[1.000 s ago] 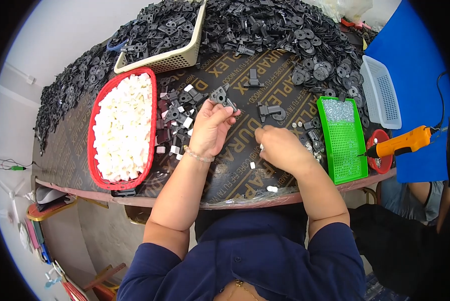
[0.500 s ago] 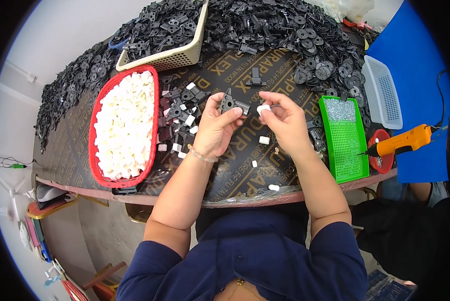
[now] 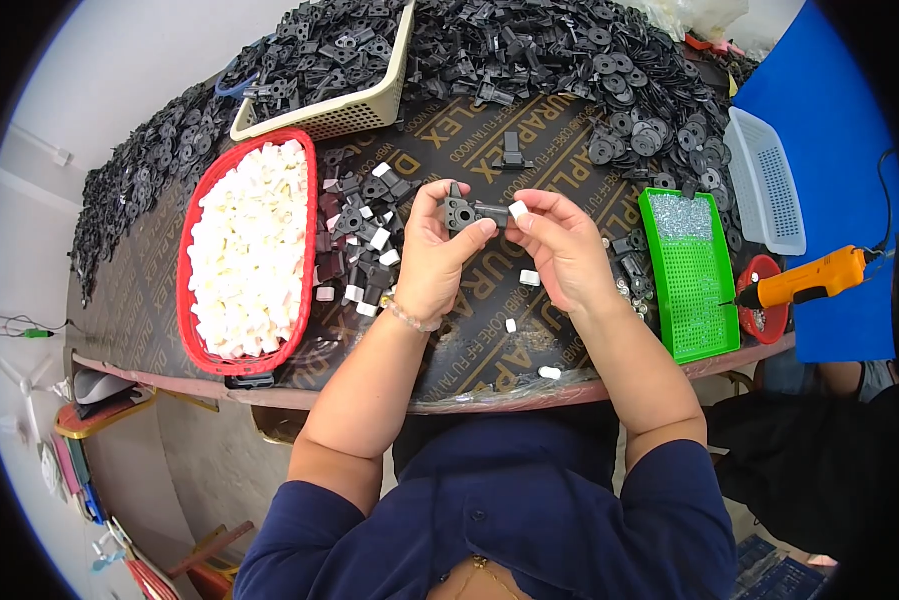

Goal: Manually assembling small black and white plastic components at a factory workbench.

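My left hand (image 3: 435, 245) is closed round a black plastic bracket (image 3: 458, 213) with a pointed tip and a tube-like arm reaching right. Between the thumb and fingers of my right hand (image 3: 566, 245) is a small white block (image 3: 517, 210), held at the end of that arm. Whether the block sits in the arm's end or only touches it, I cannot tell. Another black bracket (image 3: 511, 152) lies just beyond my hands. On the board nearer me lie loose white blocks, one (image 3: 529, 278) beside my right wrist and another (image 3: 548, 373) by the table edge.
A red basket (image 3: 310, 250) heaped with white blocks stands left, beside scattered black parts (image 3: 349, 220). Behind are a cream basket (image 3: 319, 122) and piles of black pieces (image 3: 529, 50). At right: green tray (image 3: 696, 352) of screws, red bowl (image 3: 781, 322), orange electric screwdriver (image 3: 809, 279), white basket (image 3: 791, 243).
My right hand has brought the white block up against the bracket's tube-like arm. The bracket has turned so that this arm points more squarely to the right.
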The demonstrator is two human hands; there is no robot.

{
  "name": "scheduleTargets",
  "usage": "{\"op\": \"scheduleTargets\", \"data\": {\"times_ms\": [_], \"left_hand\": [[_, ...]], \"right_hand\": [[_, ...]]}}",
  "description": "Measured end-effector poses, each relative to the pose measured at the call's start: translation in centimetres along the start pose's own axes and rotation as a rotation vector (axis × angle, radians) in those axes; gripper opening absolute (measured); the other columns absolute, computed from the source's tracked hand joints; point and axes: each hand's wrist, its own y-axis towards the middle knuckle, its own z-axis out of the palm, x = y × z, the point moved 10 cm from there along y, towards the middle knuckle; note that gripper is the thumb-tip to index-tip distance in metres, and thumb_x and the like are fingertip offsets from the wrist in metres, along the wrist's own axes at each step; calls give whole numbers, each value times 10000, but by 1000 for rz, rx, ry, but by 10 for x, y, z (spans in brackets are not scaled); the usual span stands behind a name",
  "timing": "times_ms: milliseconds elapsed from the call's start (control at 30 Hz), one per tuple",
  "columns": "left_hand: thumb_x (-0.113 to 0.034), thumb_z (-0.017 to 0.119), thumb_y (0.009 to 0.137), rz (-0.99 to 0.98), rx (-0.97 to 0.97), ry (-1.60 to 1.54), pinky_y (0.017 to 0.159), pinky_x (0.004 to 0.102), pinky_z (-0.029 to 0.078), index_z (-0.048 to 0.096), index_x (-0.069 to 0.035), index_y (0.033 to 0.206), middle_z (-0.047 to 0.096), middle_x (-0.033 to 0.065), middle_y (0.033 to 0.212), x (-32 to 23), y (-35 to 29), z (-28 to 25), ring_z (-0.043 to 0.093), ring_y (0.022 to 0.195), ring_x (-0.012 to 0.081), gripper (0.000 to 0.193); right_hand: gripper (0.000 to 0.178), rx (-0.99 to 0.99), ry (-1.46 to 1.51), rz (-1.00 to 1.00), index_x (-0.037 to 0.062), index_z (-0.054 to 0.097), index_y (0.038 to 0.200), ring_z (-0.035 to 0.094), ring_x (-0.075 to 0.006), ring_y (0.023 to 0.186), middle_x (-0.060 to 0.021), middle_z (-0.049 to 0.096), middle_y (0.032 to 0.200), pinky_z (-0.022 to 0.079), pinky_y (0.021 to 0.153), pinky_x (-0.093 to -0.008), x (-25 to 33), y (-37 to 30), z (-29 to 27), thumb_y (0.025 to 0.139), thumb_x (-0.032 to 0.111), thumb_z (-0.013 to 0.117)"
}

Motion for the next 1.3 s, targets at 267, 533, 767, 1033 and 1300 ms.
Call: {"op": "scheduleTargets", "data": {"times_ms": [267,533,767,1033,1300], "left_hand": [[39,720,851,212,-27,194,767,226,513,475,-64,1233,542,47,1133,-14,-3,5,605,949,106,465],[52,638,848,73,206,471,667,204,473,426,-72,1421,563,30,1020,-20,-3,12,542,785,62,624],[14,633,816,-337,377,-156,688,294,531,-274,-269,1541,555,121,1111,8,-15,28,596,891,168,1195],[-436,483,1002,-443,72,-618,860,372,537,526,-168,1280,628,83,1189,65,2,0,636,1038,197,389],[-494,550,980,-443,10,-704,969,451,487,443,-76,1410,610,143,1227,95,6,-37,608,1081,274,609]], "right_hand": [[216,44,-75,-24,11,614,1077,647,-149,894,-82,669,989,540,824,-290,-4,0,-1,881,-16,701],[211,146,-348,-4,16,629,989,664,-142,921,-89,673,1000,557,848,-285,1,-3,7,830,-79,729],[1008,543,-618,-77,-27,379,1496,411,-193,1347,-141,267,1596,302,1146,-371,0,-10,38,664,177,911],[702,373,-796,-211,15,510,1306,644,-187,1037,-122,649,1228,510,941,-332,13,13,105,697,117,843],[839,544,-1416,-595,18,589,1276,504,-397,1283,-247,546,1366,290,1180,-450,-59,49,183,595,420,868]]}}
